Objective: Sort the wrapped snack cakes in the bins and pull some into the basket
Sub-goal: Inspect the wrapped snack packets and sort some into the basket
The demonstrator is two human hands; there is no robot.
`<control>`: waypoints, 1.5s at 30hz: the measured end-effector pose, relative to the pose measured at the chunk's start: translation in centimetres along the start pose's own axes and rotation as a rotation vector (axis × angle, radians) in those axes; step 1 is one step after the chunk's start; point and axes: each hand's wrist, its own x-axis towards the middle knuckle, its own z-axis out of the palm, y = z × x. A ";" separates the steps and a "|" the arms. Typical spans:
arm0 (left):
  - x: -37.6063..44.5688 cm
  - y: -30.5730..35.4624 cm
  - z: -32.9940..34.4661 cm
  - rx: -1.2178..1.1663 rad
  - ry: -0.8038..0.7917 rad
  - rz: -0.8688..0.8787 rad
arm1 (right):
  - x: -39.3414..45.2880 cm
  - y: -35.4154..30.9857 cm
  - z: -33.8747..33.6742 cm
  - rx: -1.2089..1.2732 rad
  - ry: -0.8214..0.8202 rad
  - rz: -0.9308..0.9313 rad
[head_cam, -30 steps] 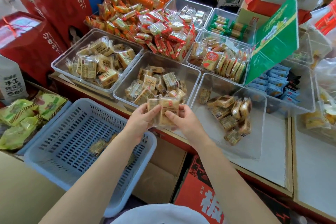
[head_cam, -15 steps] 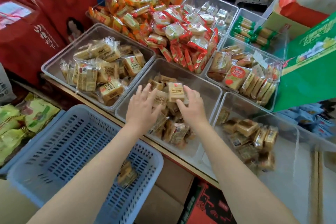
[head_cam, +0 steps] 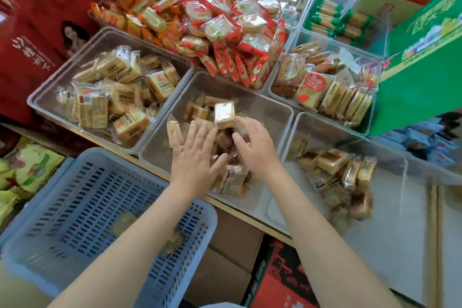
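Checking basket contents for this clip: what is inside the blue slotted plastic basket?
Blue slotted plastic basket: a few wrapped snack cakes lie blurred on its floor beside the left forearm, which covers part of it, so an exact count is impossible.

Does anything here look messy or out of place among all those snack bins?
Mostly not. The red-wrapped cakes are heaped so high they hide their bin and spill toward the neighbouring ones. The snack cakes in the middle bin lie in a loose jumble under both hands, nothing visibly torn or damaged.

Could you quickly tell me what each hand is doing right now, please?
Left hand: open, fingers spread flat over the snack cakes in the middle bin.
Right hand: fingers reach to a wrapped cake; whether it grips cannot be told.
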 end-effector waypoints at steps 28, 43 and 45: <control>-0.8 14.5 6.9 -0.235 -0.053 0.199 | -9.3 15.0 -8.1 0.950 0.228 0.694; 3.7 16.7 5.1 -0.641 -0.020 0.026 | -8.2 15.4 -10.2 0.699 0.326 0.663; 4.5 17.0 5.0 -0.642 0.001 0.013 | -6.4 16.4 -10.8 0.657 0.383 0.657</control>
